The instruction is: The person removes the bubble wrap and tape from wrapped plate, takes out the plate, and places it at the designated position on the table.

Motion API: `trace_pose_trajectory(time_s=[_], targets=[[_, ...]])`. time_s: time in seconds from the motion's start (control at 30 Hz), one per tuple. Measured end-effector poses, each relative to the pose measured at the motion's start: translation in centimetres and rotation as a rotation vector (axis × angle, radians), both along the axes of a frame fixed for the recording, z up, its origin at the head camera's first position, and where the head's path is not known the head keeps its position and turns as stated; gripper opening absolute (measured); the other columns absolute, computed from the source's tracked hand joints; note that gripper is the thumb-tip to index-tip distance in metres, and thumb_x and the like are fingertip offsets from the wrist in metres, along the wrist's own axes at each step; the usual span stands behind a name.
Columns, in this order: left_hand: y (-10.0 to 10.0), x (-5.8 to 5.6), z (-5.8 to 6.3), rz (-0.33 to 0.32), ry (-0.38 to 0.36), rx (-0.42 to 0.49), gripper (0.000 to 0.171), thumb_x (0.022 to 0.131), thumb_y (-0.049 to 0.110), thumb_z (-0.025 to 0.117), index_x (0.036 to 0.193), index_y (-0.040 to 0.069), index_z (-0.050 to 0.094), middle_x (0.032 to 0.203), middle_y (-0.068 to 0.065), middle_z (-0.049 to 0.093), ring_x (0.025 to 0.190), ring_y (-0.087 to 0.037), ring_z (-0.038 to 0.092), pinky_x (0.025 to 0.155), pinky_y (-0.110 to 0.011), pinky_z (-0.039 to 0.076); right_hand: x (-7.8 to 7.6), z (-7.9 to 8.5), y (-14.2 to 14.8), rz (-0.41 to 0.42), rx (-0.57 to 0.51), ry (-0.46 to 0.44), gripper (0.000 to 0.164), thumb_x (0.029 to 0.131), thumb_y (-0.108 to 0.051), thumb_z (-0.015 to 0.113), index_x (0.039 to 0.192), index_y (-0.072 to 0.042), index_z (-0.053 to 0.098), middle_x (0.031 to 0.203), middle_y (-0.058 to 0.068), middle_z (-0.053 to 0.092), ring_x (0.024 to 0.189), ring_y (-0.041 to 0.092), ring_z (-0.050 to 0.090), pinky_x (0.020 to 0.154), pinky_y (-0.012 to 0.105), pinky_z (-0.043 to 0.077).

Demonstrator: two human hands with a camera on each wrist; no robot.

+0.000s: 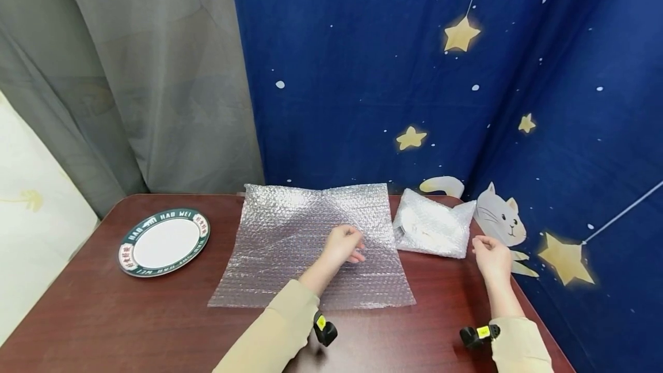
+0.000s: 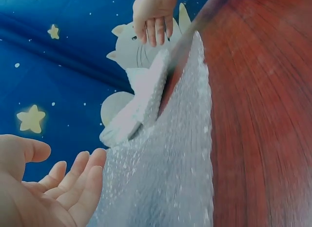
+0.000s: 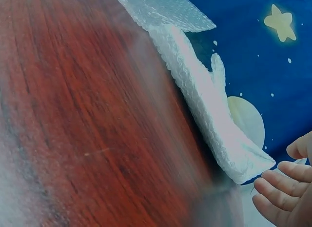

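Note:
A sheet of clear bubble wrap (image 1: pixel 290 246) lies spread flat over the middle of the table. Above its right half hovers my left hand (image 1: pixel 343 244), fingers loosely bent and nothing held; the left wrist view shows the thumb apart from the fingers. To the right of the sheet sits a bubble-wrapped bundle (image 1: pixel 435 224), its contents hidden by the wrapping. Just beside the bundle's right end is my right hand (image 1: pixel 492 258), relaxed and holding nothing. In the right wrist view, its fingers (image 3: pixel 278 185) are close to the bundle's corner (image 3: pixel 243 168).
A round plate (image 1: pixel 166 243) with a green patterned rim and white centre lies at the left of the brown table (image 1: pixel 171 327). Behind the table hang a grey curtain (image 1: pixel 171 73) and a blue star-patterned curtain (image 1: pixel 352 73).

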State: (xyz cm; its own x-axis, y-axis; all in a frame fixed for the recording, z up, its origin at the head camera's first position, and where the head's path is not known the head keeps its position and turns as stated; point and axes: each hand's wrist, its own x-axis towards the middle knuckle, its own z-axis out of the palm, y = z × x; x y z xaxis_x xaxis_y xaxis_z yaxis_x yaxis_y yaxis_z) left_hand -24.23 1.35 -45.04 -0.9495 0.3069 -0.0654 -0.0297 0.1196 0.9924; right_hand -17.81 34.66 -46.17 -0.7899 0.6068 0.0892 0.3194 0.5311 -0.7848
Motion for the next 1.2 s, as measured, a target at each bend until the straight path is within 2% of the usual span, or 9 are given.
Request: trace_pose_trajectory(time_s=[0.17, 0.33, 0.4, 0.5, 0.67, 0.8, 0.9, 1.1, 1.2], targets=[[1.0, 0.0, 0.0, -0.006, -0.042, 0.017, 0.028, 0.092, 0.011, 0.052, 0.104, -0.013, 0.061, 0.079, -0.016, 0.068, 0.062, -0.027, 0.069, 0.054, -0.029, 0.057, -0.3, 0.1, 0.4, 0.007, -0.024, -0.020, 0.042, 0.099, -0.027, 0.046, 0.121, 0.008, 0.058, 0.104, 0.025, 0.066, 0.095, 0.037, 0.062, 0.062, 0.024, 0.046], [2.3, 0.1, -0.2, -0.012, -0.097, 0.026, 0.029, 0.088, 0.011, 0.055, 0.105, -0.012, 0.062, 0.080, -0.017, 0.069, 0.065, -0.028, 0.070, 0.057, -0.029, 0.057, -0.7, 0.4, 0.9, 0.015, -0.033, -0.040, 0.043, 0.099, -0.026, 0.047, 0.121, 0.009, 0.058, 0.102, 0.026, 0.066, 0.085, 0.036, 0.064, 0.056, 0.022, 0.046], [2.8, 0.2, -0.4, -0.013, -0.119, 0.026, 0.029, 0.086, 0.011, 0.056, 0.104, -0.011, 0.063, 0.080, -0.017, 0.069, 0.067, -0.028, 0.070, 0.057, -0.029, 0.057, -0.9, 0.4, 1.1, 0.022, -0.022, -0.050, 0.043, 0.099, -0.026, 0.046, 0.121, 0.009, 0.058, 0.102, 0.026, 0.066, 0.084, 0.035, 0.064, 0.057, 0.025, 0.046], [3.5, 0.4, -0.4, -0.017, -0.159, 0.044, 0.028, 0.086, 0.011, 0.056, 0.104, -0.010, 0.064, 0.081, -0.018, 0.070, 0.068, -0.028, 0.070, 0.060, -0.031, 0.057, -1.1, 0.4, 1.3, 0.035, -0.001, -0.069, 0.044, 0.099, -0.028, 0.045, 0.122, 0.008, 0.058, 0.103, 0.026, 0.066, 0.090, 0.036, 0.062, 0.065, 0.033, 0.048], [4.6, 0.4, -0.4, -0.055, -0.275, 0.138, 0.034, 0.089, 0.013, 0.055, 0.111, -0.012, 0.060, 0.093, -0.024, 0.069, 0.080, -0.032, 0.070, 0.068, -0.034, 0.058, -1.5, 0.1, 1.6, 0.052, 0.015, -0.063, 0.044, 0.099, -0.026, 0.046, 0.121, 0.010, 0.057, 0.100, 0.026, 0.066, 0.099, 0.042, 0.058, 0.077, 0.046, 0.047], [5.4, 0.3, -0.4, -0.081, -0.344, 0.195, 0.040, 0.092, 0.015, 0.052, 0.120, -0.012, 0.056, 0.102, -0.025, 0.067, 0.090, -0.034, 0.068, 0.075, -0.036, 0.057, -1.8, -0.2, 1.9, 0.046, -0.010, -0.076, 0.044, 0.100, -0.027, 0.046, 0.124, 0.009, 0.056, 0.104, 0.027, 0.065, 0.091, 0.038, 0.061, 0.070, 0.041, 0.048], [5.9, 0.4, -0.6, -0.097, -0.369, 0.210, 0.041, 0.093, 0.016, 0.051, 0.123, -0.012, 0.054, 0.105, -0.025, 0.066, 0.094, -0.034, 0.067, 0.079, -0.037, 0.056, -2.1, -0.6, 2.1, 0.036, -0.043, -0.095, 0.045, 0.100, -0.029, 0.045, 0.126, 0.007, 0.054, 0.108, 0.029, 0.063, 0.085, 0.034, 0.062, 0.066, 0.034, 0.048], [6.9, 0.8, -1.3, -0.112, -0.414, 0.240, 0.042, 0.092, 0.016, 0.051, 0.123, -0.013, 0.053, 0.112, -0.028, 0.063, 0.098, -0.037, 0.065, 0.083, -0.039, 0.054, -2.7, -0.8, 2.3, 0.041, -0.109, -0.106, 0.048, 0.101, -0.029, 0.043, 0.130, 0.008, 0.050, 0.119, 0.031, 0.055, 0.097, 0.038, 0.060, 0.075, 0.040, 0.051], [7.4, 0.9, -1.5, -0.109, -0.432, 0.252, 0.043, 0.092, 0.016, 0.052, 0.122, -0.014, 0.053, 0.111, -0.028, 0.063, 0.098, -0.037, 0.065, 0.083, -0.039, 0.054, -3.0, -0.9, 2.2, 0.043, -0.139, -0.103, 0.047, 0.101, -0.027, 0.044, 0.130, 0.008, 0.050, 0.123, 0.030, 0.053, 0.102, 0.037, 0.059, 0.073, 0.033, 0.054]])
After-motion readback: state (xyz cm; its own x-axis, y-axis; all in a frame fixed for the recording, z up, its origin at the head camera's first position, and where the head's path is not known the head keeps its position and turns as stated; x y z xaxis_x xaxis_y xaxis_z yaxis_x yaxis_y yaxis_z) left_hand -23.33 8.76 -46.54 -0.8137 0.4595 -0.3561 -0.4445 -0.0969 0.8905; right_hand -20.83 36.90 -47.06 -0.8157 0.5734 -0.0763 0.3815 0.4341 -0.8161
